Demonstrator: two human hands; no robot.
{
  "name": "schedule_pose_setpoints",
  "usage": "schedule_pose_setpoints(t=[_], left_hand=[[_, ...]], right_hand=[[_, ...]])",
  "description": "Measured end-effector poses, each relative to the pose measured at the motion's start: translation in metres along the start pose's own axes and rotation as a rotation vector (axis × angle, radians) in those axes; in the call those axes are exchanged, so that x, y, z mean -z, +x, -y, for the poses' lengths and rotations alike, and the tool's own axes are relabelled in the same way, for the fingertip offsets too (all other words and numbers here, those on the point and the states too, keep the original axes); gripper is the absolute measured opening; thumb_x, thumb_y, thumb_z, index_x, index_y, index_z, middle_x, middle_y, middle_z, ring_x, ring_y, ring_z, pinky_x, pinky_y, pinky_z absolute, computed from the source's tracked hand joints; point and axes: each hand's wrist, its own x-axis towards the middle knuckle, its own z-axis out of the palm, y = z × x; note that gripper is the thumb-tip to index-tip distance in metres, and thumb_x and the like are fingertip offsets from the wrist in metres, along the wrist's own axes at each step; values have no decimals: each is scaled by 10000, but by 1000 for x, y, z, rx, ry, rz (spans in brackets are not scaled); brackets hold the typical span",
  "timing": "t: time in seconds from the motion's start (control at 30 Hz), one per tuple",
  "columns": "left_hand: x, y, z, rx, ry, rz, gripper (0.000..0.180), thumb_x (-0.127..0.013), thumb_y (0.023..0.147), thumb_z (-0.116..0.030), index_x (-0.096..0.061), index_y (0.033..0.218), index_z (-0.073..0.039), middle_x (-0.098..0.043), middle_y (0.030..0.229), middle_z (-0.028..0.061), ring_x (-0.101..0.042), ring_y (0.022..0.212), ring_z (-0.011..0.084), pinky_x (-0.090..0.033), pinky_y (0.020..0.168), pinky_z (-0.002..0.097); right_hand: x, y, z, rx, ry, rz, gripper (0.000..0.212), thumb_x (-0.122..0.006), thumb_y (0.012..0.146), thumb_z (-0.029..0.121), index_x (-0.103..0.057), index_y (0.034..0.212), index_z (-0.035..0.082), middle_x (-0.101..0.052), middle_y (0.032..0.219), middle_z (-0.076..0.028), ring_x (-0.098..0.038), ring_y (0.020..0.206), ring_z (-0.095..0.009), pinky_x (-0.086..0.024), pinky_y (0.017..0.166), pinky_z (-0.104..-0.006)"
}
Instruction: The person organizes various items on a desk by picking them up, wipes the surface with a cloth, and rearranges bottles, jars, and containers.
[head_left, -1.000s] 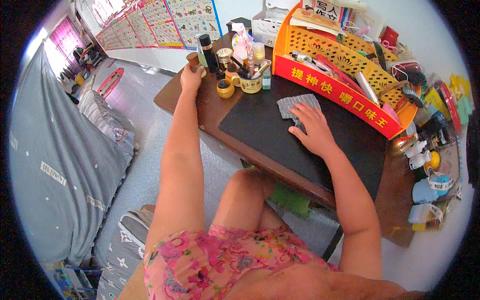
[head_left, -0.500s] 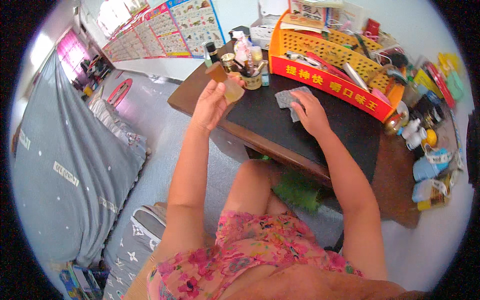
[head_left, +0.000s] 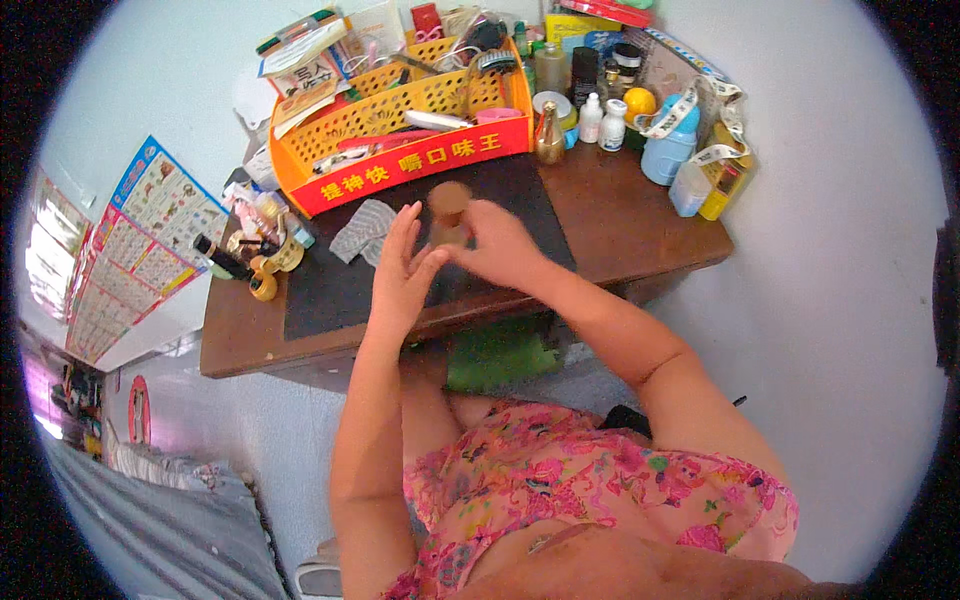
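A small bottle with a wide brown cap (head_left: 450, 199) and a pale yellowish body stands between my two hands, above the dark desk mat. My right hand (head_left: 497, 246) is closed round its body from the right. Beside it on the left, my left hand (head_left: 403, 272) is open, fingers stretched upward and thumb close to the bottle's lower part; whether the thumb touches it I cannot tell. A crumpled grey striped cloth (head_left: 362, 232) lies on the mat (head_left: 330, 300), left of and beyond my left hand.
Behind the mat stands a red-and-yellow basket (head_left: 410, 165) full of odds and ends. Bottles and jars crowd the left, with a small gold jar (head_left: 263, 284) near the edge. To the right are a gold bottle (head_left: 549, 134), white bottles (head_left: 612, 128) and a blue bottle (head_left: 668, 150).
My view has turned to the right. The bottle has passed from my left hand to my right hand. My right hand has left the cloth, which stays on the mat.
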Motion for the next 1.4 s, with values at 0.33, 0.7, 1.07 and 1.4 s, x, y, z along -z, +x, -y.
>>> schedule_pose_setpoints(t=[0.33, 0.7, 1.07, 1.4], left_hand=[[35, -5, 48, -78, 830, -155, 354, -680, 935, -113, -621, 1273, -28, -625, 1289, 196, -599, 1191, 382, -484, 1019, 430], [31, -5, 51, -137, 913, -87, 219, -685, 916, -126, -696, 1121, -49, -670, 1204, 154, -598, 1181, 356, -468, 1034, 431], [24, -6, 43, -120, 885, -106, 198, -685, 913, -121, -702, 1098, -53, -673, 1170, 119, -596, 1168, 340, -479, 1018, 420], [32, -10, 48, -154, 881, -117, 196, -678, 915, -120, -697, 1094, -43, -675, 1167, 129, -595, 1164, 348, -478, 1013, 430]], right_hand=[[126, 4, -162, -438, -374, -319, 542, -780, 838, 422, -667, 1127, -22, -714, 1043, -264, -681, 1019, -441, -541, 883, -513], [120, 34, -211, -574, -525, -229, 628, -797, 809, 439, -659, 1198, -34, -636, 1210, -278, -625, 1153, -403, -514, 973, -479], [112, 29, -235, -537, -582, -414, 363, -784, 836, 298, -634, 939, -16, -703, 1018, -253, -683, 1000, -410, -553, 836, -490], [97, 32, -232, -537, -489, -323, 226, -614, 938, 238, -700, 1007, 41, -724, 985, -237, -700, 945, -437, -555, 842, -545]])
